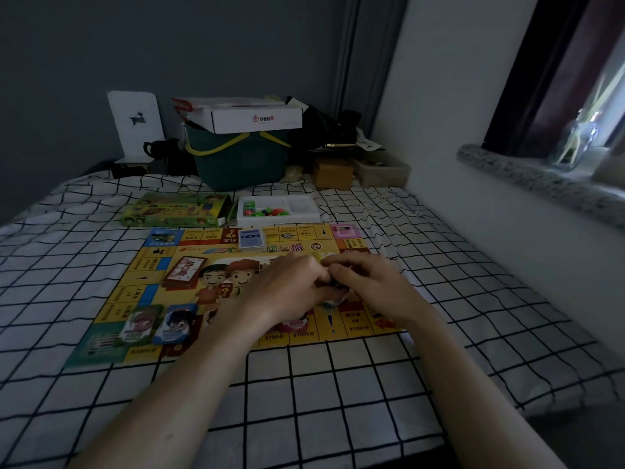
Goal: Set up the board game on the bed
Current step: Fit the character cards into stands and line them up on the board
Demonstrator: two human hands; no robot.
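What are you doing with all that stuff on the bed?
A person is setting up a board game. The yellow paper game board lies flat on the black-and-white checked bedsheet, with card decks already on it. Both hands, left hand and right hand, meet over the board and hold a small stack of something, too hidden to name. A white plastic tray of coloured pieces waits behind the board.

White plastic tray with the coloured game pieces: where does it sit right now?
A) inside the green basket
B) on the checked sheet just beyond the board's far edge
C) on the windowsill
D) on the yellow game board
B: the white plastic tray lies on the checked sheet past the far edge of the yellow game board, beside the green game box.
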